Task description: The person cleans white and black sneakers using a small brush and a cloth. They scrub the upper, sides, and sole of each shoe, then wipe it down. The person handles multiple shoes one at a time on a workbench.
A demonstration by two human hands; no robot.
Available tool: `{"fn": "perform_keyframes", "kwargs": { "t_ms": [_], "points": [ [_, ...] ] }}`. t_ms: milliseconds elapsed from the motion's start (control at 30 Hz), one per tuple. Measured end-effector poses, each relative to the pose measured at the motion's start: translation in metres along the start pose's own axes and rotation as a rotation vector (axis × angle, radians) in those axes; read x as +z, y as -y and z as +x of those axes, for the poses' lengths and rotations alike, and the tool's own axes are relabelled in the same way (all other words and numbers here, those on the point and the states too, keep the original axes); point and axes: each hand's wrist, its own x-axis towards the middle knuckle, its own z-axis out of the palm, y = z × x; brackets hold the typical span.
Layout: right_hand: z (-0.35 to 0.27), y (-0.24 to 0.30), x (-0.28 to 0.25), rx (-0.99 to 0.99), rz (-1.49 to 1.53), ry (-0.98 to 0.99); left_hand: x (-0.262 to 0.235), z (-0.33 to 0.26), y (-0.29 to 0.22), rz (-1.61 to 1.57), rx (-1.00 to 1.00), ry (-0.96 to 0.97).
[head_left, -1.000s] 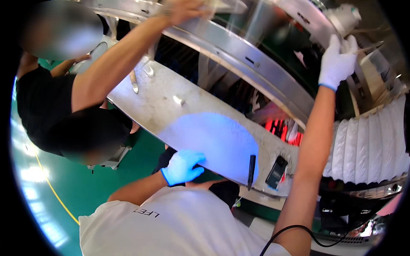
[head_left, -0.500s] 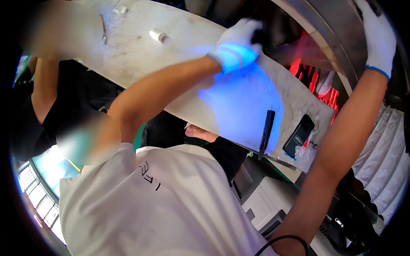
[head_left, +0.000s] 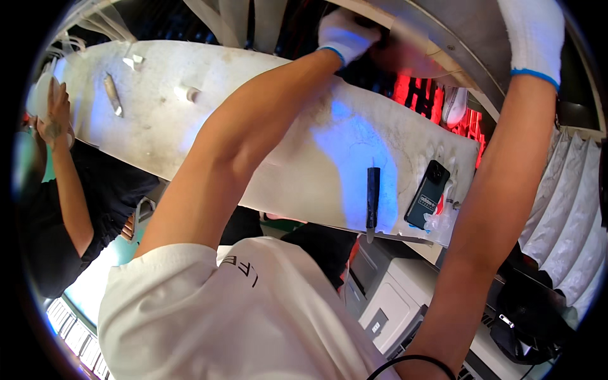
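Note:
My left hand (head_left: 345, 39), in a white glove with a blue cuff, reaches past the far edge of the pale worktable (head_left: 278, 190). Its fingers curl around something dark that is too blurred to make out. At the upper right my right hand (head_left: 535, 35), also gloved, lies by the metal housing (head_left: 472, 44); its fingers run out of the picture. On the table between my arms lies a slim black-handled tool (head_left: 373, 197) with a thin tip. A dark phone (head_left: 429, 193) rests to its right, beside clear plastic bits (head_left: 438, 221).
Red-lit slats (head_left: 415, 95) glow behind the table. A small white cylinder (head_left: 187, 94) and a narrow metal-ended tool (head_left: 113, 94) lie on its left part. At far left a co-worker's hand (head_left: 54, 117) holds something pale. A ribbed white duct (head_left: 563, 215) stands right.
My left hand has moved away over the far table edge. My right hand has gone slightly left and up. The view has shifted, showing more of the table's left end.

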Motion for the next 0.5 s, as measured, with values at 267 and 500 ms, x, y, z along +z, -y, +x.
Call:
{"fn": "perform_keyframes", "kwargs": {
  "t_ms": [267, 500],
  "points": [
    [-0.003, 0.017, 0.015, 0.064, -0.209, -0.176, -0.109, -0.086, -0.008, -1.412, -0.506, 0.008],
    [0.01, 0.018, 0.005, 0.01, -0.429, -0.021, -0.145, -0.193, 0.021, -1.446, -0.511, 0.313]
  ]
}}
